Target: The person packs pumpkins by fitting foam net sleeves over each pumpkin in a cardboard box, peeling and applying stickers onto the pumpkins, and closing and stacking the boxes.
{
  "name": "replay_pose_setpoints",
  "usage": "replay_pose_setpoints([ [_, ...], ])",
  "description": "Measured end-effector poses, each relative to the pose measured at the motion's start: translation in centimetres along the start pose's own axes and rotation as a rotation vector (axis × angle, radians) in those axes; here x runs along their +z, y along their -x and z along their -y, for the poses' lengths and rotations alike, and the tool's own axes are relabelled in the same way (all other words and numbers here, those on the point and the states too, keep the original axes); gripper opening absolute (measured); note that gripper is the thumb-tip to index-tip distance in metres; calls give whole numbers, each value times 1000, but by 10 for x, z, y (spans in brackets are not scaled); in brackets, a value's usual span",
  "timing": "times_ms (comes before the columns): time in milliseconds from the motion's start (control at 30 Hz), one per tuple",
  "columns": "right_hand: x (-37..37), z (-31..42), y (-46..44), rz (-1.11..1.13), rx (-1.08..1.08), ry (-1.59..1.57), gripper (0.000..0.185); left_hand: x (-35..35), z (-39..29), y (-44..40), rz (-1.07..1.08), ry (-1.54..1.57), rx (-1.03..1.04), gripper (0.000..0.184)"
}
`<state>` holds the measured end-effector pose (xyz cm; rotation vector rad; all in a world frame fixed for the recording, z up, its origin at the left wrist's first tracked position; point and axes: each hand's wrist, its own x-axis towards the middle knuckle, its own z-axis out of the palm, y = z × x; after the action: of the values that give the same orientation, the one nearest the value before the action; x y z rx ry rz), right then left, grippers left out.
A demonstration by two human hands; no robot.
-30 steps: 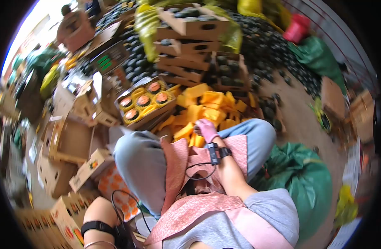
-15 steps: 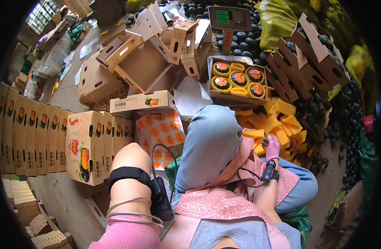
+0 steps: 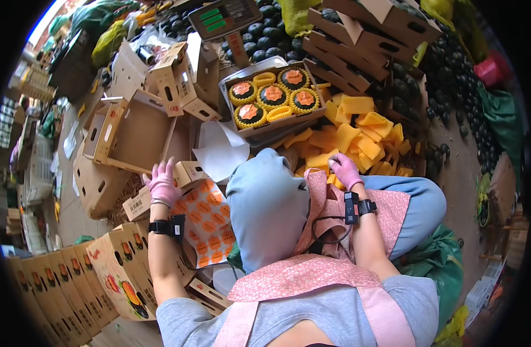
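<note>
Head view: the left hand (image 3: 162, 184), in a pink glove, has its fingers spread wide over the end of a printed carton (image 3: 139, 203), just beside a sheet of orange stickers (image 3: 205, 222), though whether it touches the carton I cannot tell. The right hand (image 3: 345, 171) is loosely curled at the near edge of a pile of yellow foam nets (image 3: 361, 139), its grip on anything unclear; left of that pile sits an open box (image 3: 286, 123) of dark, netted, stickered fruit (image 3: 273, 96).
</note>
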<state>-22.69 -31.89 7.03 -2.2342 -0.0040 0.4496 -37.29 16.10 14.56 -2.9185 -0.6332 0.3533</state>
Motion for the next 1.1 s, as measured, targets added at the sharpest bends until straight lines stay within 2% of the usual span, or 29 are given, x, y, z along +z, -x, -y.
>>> replay_pose_setpoints([
  [33,-3,9,7,-10,-2,41,23,19,12,-12,80,96,15,96],
  [133,-1,2,3,-54,1,82,23,7,13,-15,146,118,95,84],
  [167,-3,12,6,-69,6,99,21,10,13,-8,83,114,142,82],
  [233,13,-8,-12,-60,-42,-211,20,25,7,13,-42,105,224,79],
  [267,13,8,-13,-25,-70,-380,19,37,3,30,-175,78,264,79],
  [300,12,23,-18,-23,-146,-317,19,42,-6,48,-217,64,258,69],
  [367,-2,77,-19,-49,-324,-162,19,67,-6,71,-534,-37,345,60],
  [433,-13,108,-33,-29,-472,-77,19,58,-3,80,-619,60,234,55],
  [467,-20,124,-37,-19,-526,-54,19,55,0,79,-747,87,141,58],
  [500,-25,137,-41,-4,-584,-28,19,40,5,75,-870,153,133,58],
  [567,-26,149,-46,54,-583,-62,20,-2,19,73,-835,205,107,57],
  [633,-24,161,-51,129,-614,-146,20,-3,46,61,-911,439,61,48],
  [667,-23,169,-49,228,-574,-268,20,-5,57,53,-925,785,17,43],
  [700,-19,177,-42,325,-529,-392,19,-14,64,49,-1046,742,-34,41],
  [767,-13,186,-34,346,-617,-422,21,-3,105,40,-1156,593,-187,43],
  [833,-22,210,-11,409,-716,-351,23,-52,75,52,-1299,1194,-44,49],
  [900,-18,225,3,666,-738,-486,34,-114,6,72,-1407,1233,104,57],
  [967,-20,251,27,735,-781,-638,48,-137,-35,68,-1487,518,284,73],
  [1000,-28,265,42,921,-571,-907,58,-148,-55,67,-1552,197,374,81],
  [1033,-22,264,39,1030,-377,-1212,58,-160,-102,54,-1629,292,569,79],
  [1067,-18,264,34,880,-398,-1275,57,-161,-121,46,-1563,257,670,67],
  [1100,-27,269,29,882,-338,-1456,54,-163,-141,38,-1487,227,771,55],
])
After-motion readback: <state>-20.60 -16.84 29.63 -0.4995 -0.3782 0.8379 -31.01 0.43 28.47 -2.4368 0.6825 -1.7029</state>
